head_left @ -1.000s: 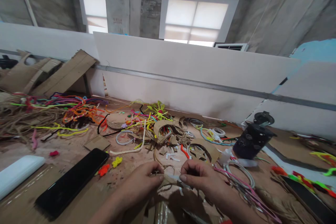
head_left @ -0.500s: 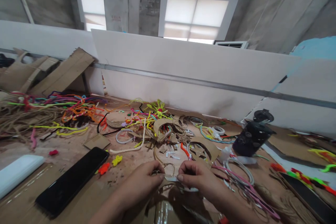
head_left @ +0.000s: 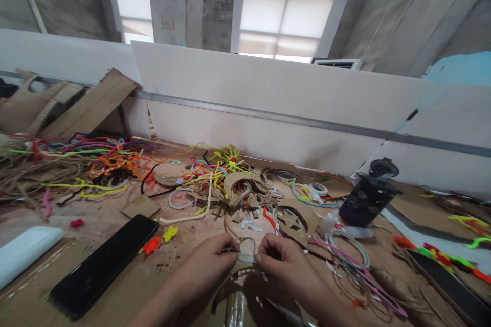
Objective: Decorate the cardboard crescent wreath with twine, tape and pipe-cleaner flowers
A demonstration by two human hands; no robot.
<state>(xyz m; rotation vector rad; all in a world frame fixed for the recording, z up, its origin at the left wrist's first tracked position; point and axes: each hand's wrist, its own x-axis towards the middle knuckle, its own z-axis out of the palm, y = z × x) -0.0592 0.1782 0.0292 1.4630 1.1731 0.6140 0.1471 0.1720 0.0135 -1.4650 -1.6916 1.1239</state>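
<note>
Between my two hands stretches a short whitish strip point(head_left: 246, 258), tape or paper, I cannot tell which. My left hand point(head_left: 209, 263) pinches its left end with thumb and forefinger. At the other end, my right hand point(head_left: 284, 261) has its thumb and fingers closed on the strip. Just beyond the strip a thin tan cord loop point(head_left: 246, 243) arches up; whether it is attached cannot be seen. Below the hands, shadow hides part of the cardboard and shiny clear tape point(head_left: 237, 309).
A black phone point(head_left: 105, 265) and a white slab point(head_left: 26, 253) lie left. Pipe cleaners point(head_left: 111, 161) and twine point(head_left: 42, 168) heap behind. A cardboard piece with a round hole point(head_left: 312, 222), a dark lidded cup point(head_left: 366, 199) and another dark phone point(head_left: 450, 283) are right.
My right hand has shifted slightly left, closer to my left hand, and less of the strip shows between them. Both hands keep their pinch.
</note>
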